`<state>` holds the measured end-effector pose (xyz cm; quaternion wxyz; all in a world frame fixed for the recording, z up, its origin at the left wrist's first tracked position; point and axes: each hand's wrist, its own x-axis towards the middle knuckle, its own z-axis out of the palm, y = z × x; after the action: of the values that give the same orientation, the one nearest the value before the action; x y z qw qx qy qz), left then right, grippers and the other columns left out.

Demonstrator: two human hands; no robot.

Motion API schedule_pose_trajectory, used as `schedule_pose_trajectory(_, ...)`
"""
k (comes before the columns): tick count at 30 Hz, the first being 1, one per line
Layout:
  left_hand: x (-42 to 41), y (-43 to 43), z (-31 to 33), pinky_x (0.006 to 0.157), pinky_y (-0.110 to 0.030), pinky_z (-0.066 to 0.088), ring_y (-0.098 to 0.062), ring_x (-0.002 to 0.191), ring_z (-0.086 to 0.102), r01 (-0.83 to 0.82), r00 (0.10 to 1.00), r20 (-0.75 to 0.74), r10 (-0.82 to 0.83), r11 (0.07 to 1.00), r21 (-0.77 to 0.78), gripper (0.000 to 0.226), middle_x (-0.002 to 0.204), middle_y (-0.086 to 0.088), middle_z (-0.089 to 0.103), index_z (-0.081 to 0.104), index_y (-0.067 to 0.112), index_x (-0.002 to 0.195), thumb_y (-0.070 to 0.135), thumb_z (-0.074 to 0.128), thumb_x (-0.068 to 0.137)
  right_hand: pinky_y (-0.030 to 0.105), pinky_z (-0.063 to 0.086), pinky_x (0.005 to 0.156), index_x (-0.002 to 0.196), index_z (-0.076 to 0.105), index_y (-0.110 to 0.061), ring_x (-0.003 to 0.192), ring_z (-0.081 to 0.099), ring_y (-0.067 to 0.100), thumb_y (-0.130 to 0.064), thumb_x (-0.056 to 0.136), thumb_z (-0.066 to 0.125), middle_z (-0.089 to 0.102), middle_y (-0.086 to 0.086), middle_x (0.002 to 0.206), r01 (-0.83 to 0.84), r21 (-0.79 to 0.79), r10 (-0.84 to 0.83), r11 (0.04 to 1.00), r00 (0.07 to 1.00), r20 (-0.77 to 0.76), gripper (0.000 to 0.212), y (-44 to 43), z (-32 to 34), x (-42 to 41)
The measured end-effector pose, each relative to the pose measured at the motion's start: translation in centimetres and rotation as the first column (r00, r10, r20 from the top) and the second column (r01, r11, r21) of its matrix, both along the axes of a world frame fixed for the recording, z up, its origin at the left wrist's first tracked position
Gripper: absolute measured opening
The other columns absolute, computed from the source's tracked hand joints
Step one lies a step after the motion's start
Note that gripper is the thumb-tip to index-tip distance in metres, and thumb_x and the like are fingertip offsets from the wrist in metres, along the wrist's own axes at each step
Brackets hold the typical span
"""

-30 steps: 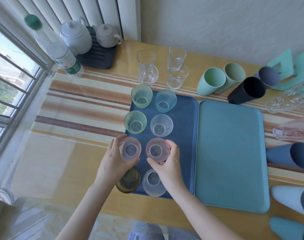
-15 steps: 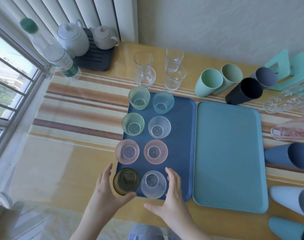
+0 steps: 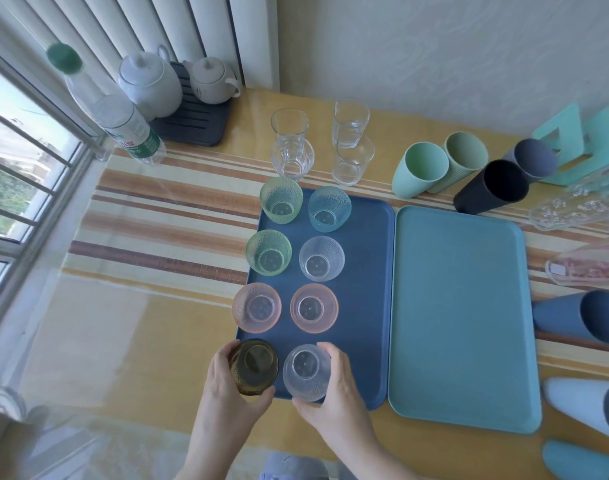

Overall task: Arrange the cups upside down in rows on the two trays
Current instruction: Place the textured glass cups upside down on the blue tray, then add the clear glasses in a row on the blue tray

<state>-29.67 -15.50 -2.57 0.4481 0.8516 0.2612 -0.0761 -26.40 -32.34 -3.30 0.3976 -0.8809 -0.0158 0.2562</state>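
Observation:
Several small textured cups stand upside down in two columns on the dark blue tray [image 3: 365, 271]: two green, one teal, one clear, two pink [image 3: 257, 307] [image 3: 314, 308]. At the tray's near end my left hand [image 3: 223, 386] grips the amber cup [image 3: 254, 366] and my right hand [image 3: 334, 389] grips a clear cup [image 3: 306, 372]. The light teal tray [image 3: 459, 313] lies bare to the right. Clear glasses [image 3: 291, 157] stand upright behind the trays. Tall plastic cups [image 3: 419, 169] [image 3: 492, 187] lie on their sides at the back right and right edge.
Two white teapots [image 3: 147, 83] sit on a dark mat at the back left, with a water bottle [image 3: 112, 112] beside the window. Teal stands [image 3: 573, 147] and clear plastic items [image 3: 587, 271] crowd the right side. A striped cloth covers the table's left part.
Both hands let go of the two pink cups, drew back toward me, and now close on the amber cup and the clear cup in the nearest row.

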Motion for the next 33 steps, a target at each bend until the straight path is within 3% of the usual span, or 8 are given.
schedule_pose_trajectory(6,-0.2,0.5,0.2,0.095,-0.023,0.032,-0.026,0.116,0.048,0.044,0.994,-0.102,-0.041,0.999,0.024,0.098,0.119,-0.004,0.050,0.039,0.013,0.127,0.057,0.064,0.043,0.002,0.027,0.093,0.130,0.007,-0.045,0.129,0.028,-0.001,-0.022,0.067,0.074,0.016,-0.030,0.132,0.003,0.074,0.004,0.997,0.994,-0.105,0.095,-0.7,-0.4,-0.4)
schedule_pose_trajectory(8,-0.7,0.6,0.8,0.101,-0.038,0.031,-0.031,0.122,0.042,0.082,0.988,-0.137,-0.068,0.991,0.104,0.118,0.129,-0.010,0.046,0.039,0.007,0.132,0.078,0.060,0.040,0.015,0.025,0.107,0.130,0.001,-0.048,0.134,0.022,0.001,-0.016,0.065,0.070,0.002,-0.035,0.133,-0.003,0.101,0.018,0.995,0.988,-0.151,0.100,-1.8,0.5,-0.3)
schedule_pose_trajectory(11,0.6,2.1,3.9,0.105,-0.046,0.026,-0.030,0.129,0.036,0.005,0.997,-0.082,0.009,0.986,0.169,0.124,0.141,-0.010,0.038,0.035,0.011,0.137,0.094,0.040,0.045,0.028,0.031,0.110,0.128,0.011,-0.049,0.129,0.026,-0.007,-0.015,0.067,0.061,0.011,-0.032,0.133,0.053,0.137,-0.037,0.989,0.992,-0.118,0.085,-4.0,3.6,2.2)
schedule_pose_trajectory(15,8.1,5.5,7.7,0.107,-0.032,0.021,-0.019,0.133,0.029,-0.065,0.992,0.118,0.045,0.983,0.173,0.090,0.140,-0.004,0.033,0.035,0.016,0.137,0.065,0.062,0.067,0.029,0.034,0.108,0.127,0.030,-0.030,0.125,0.037,0.002,0.000,0.079,0.065,0.034,-0.023,0.126,0.232,0.237,-0.243,0.943,0.970,0.017,0.067,-5.1,6.9,11.2)
schedule_pose_trajectory(18,16.6,5.7,8.2,0.105,-0.026,0.021,-0.017,0.134,0.028,-0.014,0.985,0.174,-0.017,0.985,0.174,0.079,0.143,-0.006,0.031,0.028,0.014,0.140,0.035,0.070,0.077,0.033,0.031,0.110,0.136,0.028,-0.016,0.130,0.034,0.013,-0.008,0.080,0.068,0.034,-0.004,0.137,0.238,0.247,-0.272,0.939,0.955,0.115,0.070,-2.9,6.9,19.2)
schedule_pose_trajectory(23,28.6,3.2,7.0,0.110,-0.040,0.023,-0.025,0.139,0.021,0.119,0.993,-0.025,-0.117,0.989,0.087,0.105,0.153,-0.011,0.014,0.009,0.010,0.147,0.048,0.071,0.072,0.034,0.021,0.114,0.145,0.009,-0.007,0.140,0.020,0.021,-0.023,0.074,0.075,0.016,0.009,0.152,0.228,0.141,-0.251,0.964,0.952,0.176,0.097,2.3,5.1,29.5)
schedule_pose_trajectory(28,33.7,1.1,4.6,0.104,-0.041,0.032,-0.032,0.132,0.032,0.148,0.981,-0.152,-0.124,0.976,0.161,0.110,0.146,-0.017,0.024,0.006,-0.001,0.144,0.049,0.072,0.071,0.041,0.019,0.115,0.144,-0.001,0.000,0.142,0.012,0.030,-0.031,0.069,0.080,0.009,0.017,0.153,0.271,-0.021,-0.267,0.962,0.957,0.111,0.115,4.4,2.7,35.0)
schedule_pose_trajectory(33,34.8,0.8,2.0,0.098,-0.039,0.038,-0.032,0.124,0.041,0.136,0.974,-0.215,-0.077,0.952,0.275,0.107,0.135,-0.016,0.034,0.016,-0.004,0.138,0.050,0.075,0.066,0.039,0.038,0.099,0.138,0.016,-0.002,0.127,0.036,0.033,-0.030,0.067,0.080,0.027,0.016,0.140,0.248,-0.152,-0.226,0.957,0.963,0.149,0.099,4.5,1.2,36.6)
